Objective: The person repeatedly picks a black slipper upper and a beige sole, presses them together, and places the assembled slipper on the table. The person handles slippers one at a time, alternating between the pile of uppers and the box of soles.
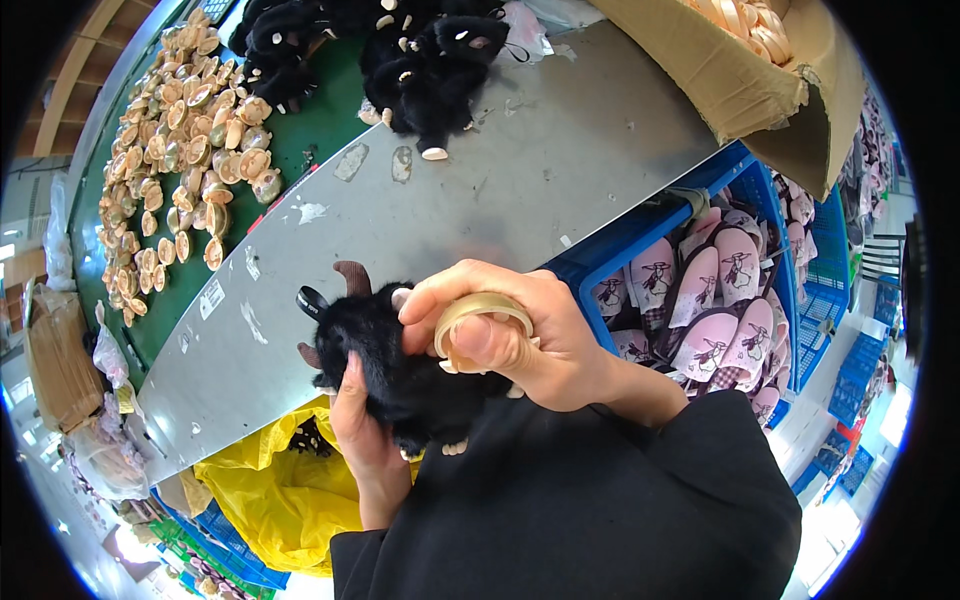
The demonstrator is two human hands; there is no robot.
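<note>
A black plush toy with brown horn-like parts and small pale feet is held in front of my body. My left hand is closed on its lower left side, the thumb pressed into the fur. In my right hand is a beige plastic ring, with the thumb through its opening. Fingertips of that hand reach the toy's fur just left of the ring. A small black loop tag sticks out beside the upper horn. The toy's right side is partly hidden behind my right hand.
Many beige plastic shells lie on a green surface at left. More black plush toys sit at the far edge of the metal table. A cardboard box holds beige rings. Blue crates contain pink slippers; a yellow bag hangs below.
</note>
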